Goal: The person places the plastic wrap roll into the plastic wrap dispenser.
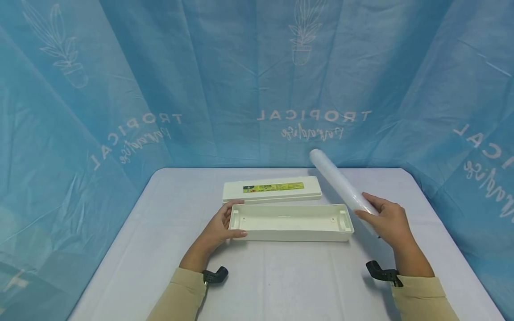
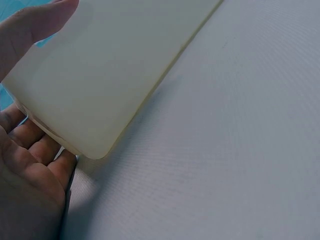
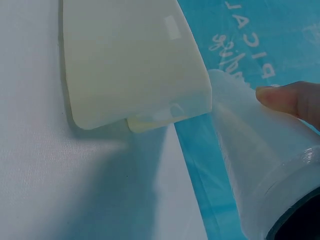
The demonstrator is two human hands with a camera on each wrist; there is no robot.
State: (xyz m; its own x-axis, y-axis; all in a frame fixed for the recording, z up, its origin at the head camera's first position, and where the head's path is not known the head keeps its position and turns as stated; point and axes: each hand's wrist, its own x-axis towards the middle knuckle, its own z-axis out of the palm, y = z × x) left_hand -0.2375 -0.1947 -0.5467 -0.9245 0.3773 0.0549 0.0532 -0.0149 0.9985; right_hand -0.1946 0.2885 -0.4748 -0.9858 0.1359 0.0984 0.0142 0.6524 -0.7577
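Observation:
A long white open box lies on the table, its hollow facing up and rounded holders at both inner ends. My left hand grips its left end, thumb on the front wall and fingers round the far side. In the left wrist view the box's front wall fills the space beside the thumb. Just right of the box, my right hand holds a roll of cling film near its lower end. The roll slants up and away to the left; its hollow core end shows in the right wrist view.
Behind the box lies its white lid with a yellow-green label. The table has a white cover. Blue printed curtains stand behind and at both sides. Both wrists wear a black camera mount.

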